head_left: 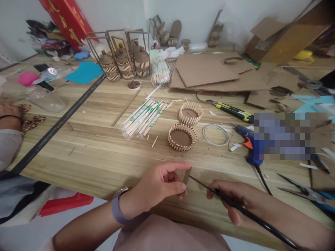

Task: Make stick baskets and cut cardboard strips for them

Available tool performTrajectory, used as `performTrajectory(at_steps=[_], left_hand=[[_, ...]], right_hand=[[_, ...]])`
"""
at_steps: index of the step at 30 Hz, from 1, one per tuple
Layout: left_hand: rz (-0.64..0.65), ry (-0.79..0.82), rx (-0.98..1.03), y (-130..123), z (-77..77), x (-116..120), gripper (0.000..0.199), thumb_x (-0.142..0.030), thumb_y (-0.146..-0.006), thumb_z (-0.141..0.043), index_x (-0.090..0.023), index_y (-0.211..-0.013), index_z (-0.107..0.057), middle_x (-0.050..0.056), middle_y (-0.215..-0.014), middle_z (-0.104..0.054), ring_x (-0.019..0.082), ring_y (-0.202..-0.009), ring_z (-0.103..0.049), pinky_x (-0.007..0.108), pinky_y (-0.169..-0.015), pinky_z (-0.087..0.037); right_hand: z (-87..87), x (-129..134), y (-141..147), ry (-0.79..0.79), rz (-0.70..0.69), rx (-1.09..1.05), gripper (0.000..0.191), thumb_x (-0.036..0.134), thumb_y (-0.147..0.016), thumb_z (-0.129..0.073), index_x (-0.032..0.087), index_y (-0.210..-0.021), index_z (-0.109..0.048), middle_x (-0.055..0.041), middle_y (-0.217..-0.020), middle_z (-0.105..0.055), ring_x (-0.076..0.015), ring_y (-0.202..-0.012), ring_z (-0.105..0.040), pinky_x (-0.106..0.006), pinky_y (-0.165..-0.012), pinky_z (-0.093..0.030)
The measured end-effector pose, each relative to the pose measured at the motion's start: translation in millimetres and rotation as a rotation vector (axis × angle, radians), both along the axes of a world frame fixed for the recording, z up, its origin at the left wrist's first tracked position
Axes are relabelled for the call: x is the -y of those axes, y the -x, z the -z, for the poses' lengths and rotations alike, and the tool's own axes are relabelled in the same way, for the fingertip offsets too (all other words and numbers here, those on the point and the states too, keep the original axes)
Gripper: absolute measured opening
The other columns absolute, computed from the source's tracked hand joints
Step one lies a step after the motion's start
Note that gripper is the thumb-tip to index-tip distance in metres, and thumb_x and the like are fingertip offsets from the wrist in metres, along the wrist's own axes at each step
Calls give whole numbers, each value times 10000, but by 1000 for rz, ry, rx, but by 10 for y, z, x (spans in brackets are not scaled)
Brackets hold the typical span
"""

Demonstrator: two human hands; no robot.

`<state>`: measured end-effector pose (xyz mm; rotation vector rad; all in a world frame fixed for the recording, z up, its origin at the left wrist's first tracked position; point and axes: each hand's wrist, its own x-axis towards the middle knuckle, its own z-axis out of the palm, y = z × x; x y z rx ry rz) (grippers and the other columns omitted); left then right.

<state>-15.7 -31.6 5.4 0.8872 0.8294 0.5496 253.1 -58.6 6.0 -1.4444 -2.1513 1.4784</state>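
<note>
My left hand point(167, 184) pinches a small brown cardboard strip point(187, 175) between thumb and fingers, near the table's front edge. To its right, my right hand point(243, 200) is closed around a long thin black tool point(247, 213), whose narrow tip points at the strip. Whether tip and strip touch, I cannot tell. Beyond my hands stand two round baskets of short sticks with brown bases: a nearer one point(182, 137) and a farther one point(191, 113). Wrapped chopsticks point(143, 118) lie to their left. A ring of white tape point(215, 135) lies to their right.
A blue glue gun point(251, 143), a yellow-black cutter point(232, 111) and pliers point(306, 193) lie at the right. Cardboard sheets point(206, 71) and three lantern-like models point(125, 64) stand or lie behind. Another person's hand point(10, 116) rests at the left edge.
</note>
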Motion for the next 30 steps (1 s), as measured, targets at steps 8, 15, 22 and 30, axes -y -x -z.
performTrajectory(at_steps=[8,15,22,30], left_hand=[[-7,-34,2,-22,-12,9,480,-211,-741,-753,-172,-1214,-684,20,-880,-636,97,-649,-616,257,-626,-480],[6,-65,-19,-35,-12,12,463,-222,-742,-754,-198,-1200,-691,106,-1313,-562,60,-660,-610,245,-622,-504],[7,-78,-24,-27,-21,14,460,-219,-746,-744,-197,-1202,-691,102,-1298,-569,60,-660,-609,243,-624,-501],[18,-73,-48,-23,-34,34,488,-191,-753,-720,-170,-1238,-671,68,-1047,-650,68,-636,-597,248,-638,-497]], right_hand=[[-283,-88,157,164,-22,3,539,724,-820,-506,242,-966,-699,-28,-822,-667,-203,-742,-583,-276,-621,-485],[-361,-92,225,102,2,-32,458,654,-840,-525,252,-940,-722,-32,-791,-674,-224,-769,-614,-299,-654,-518],[-406,-69,248,91,16,-84,466,662,-859,-502,266,-964,-725,-17,-696,-615,-195,-691,-572,-269,-575,-482],[-173,-127,245,294,13,-72,369,565,-783,-654,211,-885,-678,29,-661,-552,-123,-604,-437,-225,-545,-351]])
